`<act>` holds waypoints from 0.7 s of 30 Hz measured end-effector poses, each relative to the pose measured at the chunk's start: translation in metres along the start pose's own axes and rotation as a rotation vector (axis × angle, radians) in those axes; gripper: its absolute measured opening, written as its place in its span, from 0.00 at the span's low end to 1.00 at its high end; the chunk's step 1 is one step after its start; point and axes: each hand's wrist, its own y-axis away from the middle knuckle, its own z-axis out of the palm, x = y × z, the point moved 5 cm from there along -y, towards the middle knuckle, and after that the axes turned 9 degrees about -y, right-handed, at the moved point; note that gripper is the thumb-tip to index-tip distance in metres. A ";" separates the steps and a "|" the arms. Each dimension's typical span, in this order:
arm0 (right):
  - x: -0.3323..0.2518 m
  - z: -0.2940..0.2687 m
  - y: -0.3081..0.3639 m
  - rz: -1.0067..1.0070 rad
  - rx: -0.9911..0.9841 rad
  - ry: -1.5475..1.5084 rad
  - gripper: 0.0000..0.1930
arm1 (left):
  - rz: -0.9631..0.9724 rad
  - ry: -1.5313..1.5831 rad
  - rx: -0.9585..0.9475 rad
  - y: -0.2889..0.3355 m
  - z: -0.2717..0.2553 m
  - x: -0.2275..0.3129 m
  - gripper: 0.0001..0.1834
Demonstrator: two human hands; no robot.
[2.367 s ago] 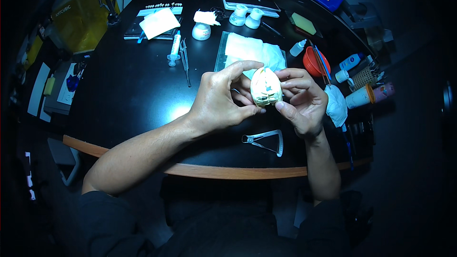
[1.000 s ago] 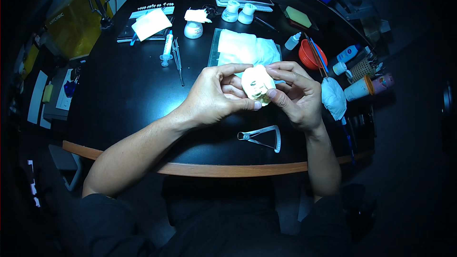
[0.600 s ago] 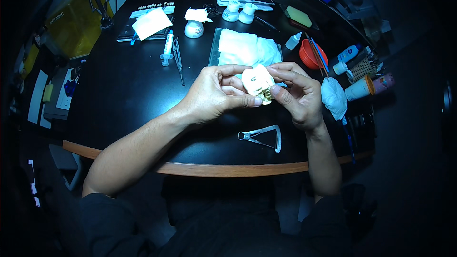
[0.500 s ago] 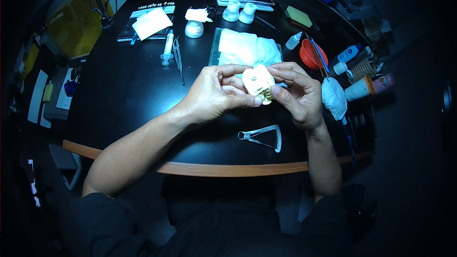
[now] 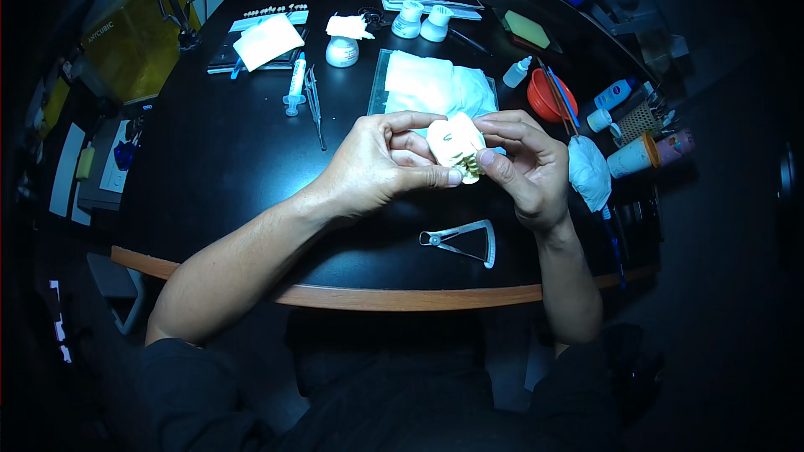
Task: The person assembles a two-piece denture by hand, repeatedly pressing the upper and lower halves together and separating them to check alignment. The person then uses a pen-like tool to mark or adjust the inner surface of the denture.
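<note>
Between my two hands, above the black desk, is a cream-coloured dental model [image 5: 453, 139] with tooth shapes along its lower side. My left hand [image 5: 385, 156] grips it from the left, thumb at the bottom edge and fingers behind. On the other side my right hand [image 5: 529, 166] pinches it, the thumb near the teeth and the fingertips at the upper edge. Below the hands a metal dental caliper [image 5: 461, 239] lies on the desk. Just beyond the model, folded white tissue [image 5: 431, 79] rests on a glass plate [image 5: 377, 92].
Tweezers [image 5: 314, 109] and a syringe [image 5: 296, 84] lie to the left, near a lidded jar [image 5: 342, 52]. Two small jars [image 5: 408, 19] stand at the back. A red bowl [image 5: 546, 94], a dropper bottle [image 5: 517, 72] and a white cloth bundle [image 5: 590, 174] are on the right.
The dental model has tilted very slightly between my hands. Both hands keep their hold and nothing else has visibly moved.
</note>
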 end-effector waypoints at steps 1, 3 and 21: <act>-0.001 0.000 0.000 -0.001 0.001 -0.001 0.16 | 0.001 -0.011 -0.002 0.000 0.000 0.000 0.40; -0.001 0.000 0.000 -0.002 0.001 -0.003 0.16 | 0.011 -0.010 -0.001 0.000 0.000 0.001 0.40; -0.002 0.005 0.002 -0.124 -0.107 -0.092 0.17 | 0.534 -0.482 0.215 0.010 0.004 0.018 0.39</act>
